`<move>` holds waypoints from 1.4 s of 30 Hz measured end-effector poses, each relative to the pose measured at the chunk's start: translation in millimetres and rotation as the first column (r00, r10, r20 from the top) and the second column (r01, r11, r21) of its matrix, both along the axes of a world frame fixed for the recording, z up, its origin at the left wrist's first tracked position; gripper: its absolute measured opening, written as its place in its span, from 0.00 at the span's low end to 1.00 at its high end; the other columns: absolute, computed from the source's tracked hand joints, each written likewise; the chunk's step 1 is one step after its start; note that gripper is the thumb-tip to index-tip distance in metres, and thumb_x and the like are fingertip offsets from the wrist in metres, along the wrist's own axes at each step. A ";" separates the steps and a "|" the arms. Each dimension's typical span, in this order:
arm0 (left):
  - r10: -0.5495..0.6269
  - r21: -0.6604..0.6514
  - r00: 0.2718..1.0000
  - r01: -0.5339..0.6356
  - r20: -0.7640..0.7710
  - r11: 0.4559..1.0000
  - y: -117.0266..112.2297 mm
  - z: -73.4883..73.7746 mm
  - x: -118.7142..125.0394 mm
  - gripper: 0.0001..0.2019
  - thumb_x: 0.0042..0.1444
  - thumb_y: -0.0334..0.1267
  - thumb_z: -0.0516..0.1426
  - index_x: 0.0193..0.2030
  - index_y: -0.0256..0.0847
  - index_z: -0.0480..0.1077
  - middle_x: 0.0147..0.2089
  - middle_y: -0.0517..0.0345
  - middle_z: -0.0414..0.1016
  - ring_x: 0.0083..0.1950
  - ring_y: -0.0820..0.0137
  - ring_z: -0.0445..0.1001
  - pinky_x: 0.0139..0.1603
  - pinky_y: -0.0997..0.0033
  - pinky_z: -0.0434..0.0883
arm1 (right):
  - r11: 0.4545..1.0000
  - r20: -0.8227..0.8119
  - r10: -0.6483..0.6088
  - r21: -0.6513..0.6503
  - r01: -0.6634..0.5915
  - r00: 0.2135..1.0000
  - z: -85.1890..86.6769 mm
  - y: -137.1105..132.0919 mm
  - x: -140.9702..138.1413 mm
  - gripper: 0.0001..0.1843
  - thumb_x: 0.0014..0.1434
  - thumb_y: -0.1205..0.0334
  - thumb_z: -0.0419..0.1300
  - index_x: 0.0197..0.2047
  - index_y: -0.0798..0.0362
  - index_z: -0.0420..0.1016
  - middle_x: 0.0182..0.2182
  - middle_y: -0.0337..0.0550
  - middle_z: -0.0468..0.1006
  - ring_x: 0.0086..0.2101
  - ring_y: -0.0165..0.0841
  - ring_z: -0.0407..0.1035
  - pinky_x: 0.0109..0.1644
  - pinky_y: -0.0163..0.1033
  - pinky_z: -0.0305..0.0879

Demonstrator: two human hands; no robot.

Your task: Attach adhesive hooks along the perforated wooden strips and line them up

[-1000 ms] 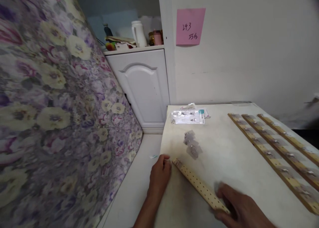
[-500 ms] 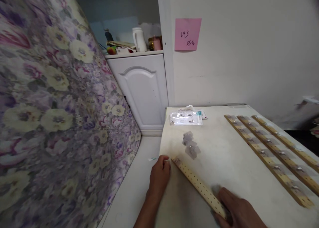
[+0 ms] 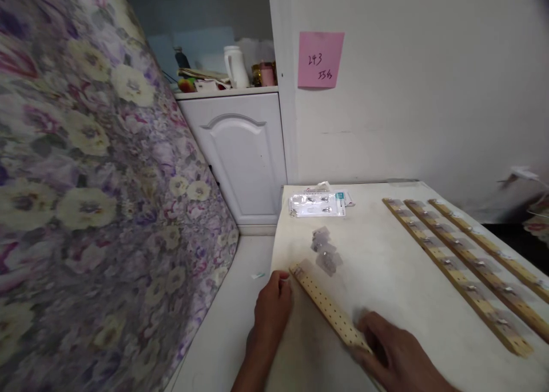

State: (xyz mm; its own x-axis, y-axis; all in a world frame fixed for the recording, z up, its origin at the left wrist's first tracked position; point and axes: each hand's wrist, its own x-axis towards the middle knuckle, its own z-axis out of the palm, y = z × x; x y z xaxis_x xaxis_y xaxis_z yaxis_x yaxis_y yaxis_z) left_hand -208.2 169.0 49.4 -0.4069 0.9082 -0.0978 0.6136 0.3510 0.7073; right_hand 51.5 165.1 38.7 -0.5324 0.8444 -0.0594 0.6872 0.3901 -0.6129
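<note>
A pale wooden strip (image 3: 328, 307) drilled with rows of small holes lies slantwise near the table's left edge. At its far end sits a small clear card with something tiny on it. My left hand (image 3: 273, 302) rests beside that far end, fingers curled closed; whether anything is in them is hidden. Lower right, my right hand (image 3: 392, 346), a little blurred, has its thumb and fingers on either side of the strip's nearer part. Just beyond the strip lies a loose pile of small clear cards (image 3: 326, 254) with tiny shiny pieces.
Three similar wooden strips (image 3: 454, 269) bearing rows of clear cards lie along the table's right. Clear plastic packaging (image 3: 317, 204) rests at the back left of the white table (image 3: 369, 226). A floral curtain (image 3: 107, 180) hangs left, and a white cabinet (image 3: 240, 158) stands behind.
My right hand has slid up along the strip, away from its near end. My left hand stays by the far end. The whole view has shifted slightly.
</note>
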 end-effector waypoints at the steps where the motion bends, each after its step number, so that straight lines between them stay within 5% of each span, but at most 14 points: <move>1: 0.004 0.000 1.000 -0.004 -0.009 1.000 -1.4 2.0 1.1 0.09 0.57 0.36 0.48 0.41 0.44 0.67 0.35 0.58 0.75 0.36 0.69 0.72 0.34 0.74 0.60 | 1.000 -0.043 -0.008 0.005 0.008 0.999 1.0 9.5 -1.1 0.10 0.59 0.51 0.53 0.35 0.49 0.64 0.26 0.37 0.72 0.26 0.32 0.67 0.31 0.36 0.60; 8: -0.066 0.008 0.998 0.066 -0.026 0.998 -11.8 11.1 15.3 0.08 0.57 0.37 0.48 0.29 0.43 0.63 0.28 0.63 0.71 0.31 0.71 0.69 0.31 0.74 0.57 | 0.973 -0.323 -0.206 0.031 0.228 0.924 -15.2 91.9 -42.3 0.09 0.58 0.54 0.55 0.38 0.50 0.68 0.27 0.37 0.72 0.27 0.33 0.67 0.32 0.36 0.61; 15: -0.131 0.092 0.974 0.115 0.185 0.989 -9.2 11.2 30.3 0.07 0.55 0.39 0.51 0.29 0.42 0.66 0.27 0.63 0.70 0.31 0.71 0.68 0.32 0.75 0.60 | 0.966 -0.386 -0.243 -0.012 0.258 0.890 -20.2 96.0 -53.3 0.09 0.56 0.60 0.57 0.26 0.50 0.63 0.19 0.32 0.64 0.23 0.30 0.61 0.27 0.33 0.56; 19: -0.183 0.124 0.822 0.138 0.539 0.983 -6.0 7.6 42.4 0.11 0.55 0.45 0.53 0.33 0.39 0.68 0.25 0.62 0.69 0.24 0.73 0.65 0.26 0.75 0.61 | 0.971 -0.499 -0.080 0.156 0.180 0.863 -13.3 82.4 -44.4 0.07 0.60 0.61 0.55 0.30 0.51 0.66 0.24 0.36 0.65 0.25 0.30 0.62 0.29 0.34 0.59; 23: -0.145 0.132 0.581 0.066 0.801 0.989 -4.8 3.5 54.7 0.21 0.58 0.54 0.49 0.38 0.36 0.68 0.26 0.59 0.72 0.21 0.74 0.66 0.21 0.76 0.61 | 0.888 -0.428 0.250 0.459 -0.029 0.869 -12.9 71.0 -43.2 0.06 0.61 0.68 0.53 0.35 0.52 0.70 0.31 0.42 0.69 0.31 0.31 0.66 0.32 0.34 0.61; 26: -0.119 0.130 0.549 0.019 0.828 0.991 -4.2 1.7 57.4 0.18 0.56 0.52 0.52 0.32 0.37 0.67 0.23 0.60 0.71 0.19 0.77 0.64 0.19 0.78 0.59 | 0.827 -0.343 0.357 0.548 -0.123 0.869 -14.5 67.1 -43.3 0.07 0.61 0.70 0.53 0.37 0.51 0.70 0.32 0.43 0.70 0.30 0.31 0.67 0.32 0.34 0.61; 30: -0.069 0.083 0.591 0.003 0.804 0.997 -2.3 -1.2 52.4 0.14 0.54 0.48 0.54 0.30 0.37 0.67 0.21 0.62 0.70 0.16 0.78 0.63 0.16 0.80 0.56 | 0.860 -0.414 0.354 0.496 -0.119 0.839 -12.8 65.9 -41.2 0.01 0.59 0.66 0.58 0.36 0.51 0.69 0.28 0.40 0.69 0.27 0.30 0.64 0.30 0.35 0.61; 35: -0.015 0.023 0.644 -0.004 0.764 1.000 -1.0 -5.6 48.7 0.13 0.52 0.46 0.53 0.29 0.37 0.67 0.20 0.62 0.71 0.14 0.78 0.63 0.12 0.80 0.53 | 0.982 -0.622 0.110 0.188 0.012 0.776 -14.2 63.9 -42.8 0.05 0.59 0.62 0.58 0.39 0.50 0.67 0.28 0.36 0.67 0.23 0.27 0.61 0.26 0.34 0.61; 39: -0.015 0.028 0.656 -0.010 0.755 1.000 -0.6 -8.2 50.6 0.13 0.52 0.46 0.54 0.30 0.36 0.68 0.20 0.62 0.71 0.15 0.78 0.64 0.13 0.80 0.54 | 0.987 -0.596 0.156 0.133 -0.095 0.788 -17.0 60.3 -46.8 0.17 0.53 0.60 0.64 0.45 0.50 0.66 0.33 0.37 0.70 0.23 0.26 0.63 0.27 0.34 0.63; 42: -0.020 0.024 0.650 0.003 0.760 1.000 -0.9 -9.0 51.2 0.14 0.52 0.47 0.54 0.30 0.36 0.69 0.20 0.61 0.72 0.15 0.77 0.65 0.14 0.80 0.55 | 0.988 -0.568 0.126 0.141 -0.055 0.813 -15.9 61.3 -48.4 0.09 0.55 0.63 0.60 0.41 0.50 0.67 0.30 0.37 0.69 0.25 0.27 0.64 0.29 0.34 0.63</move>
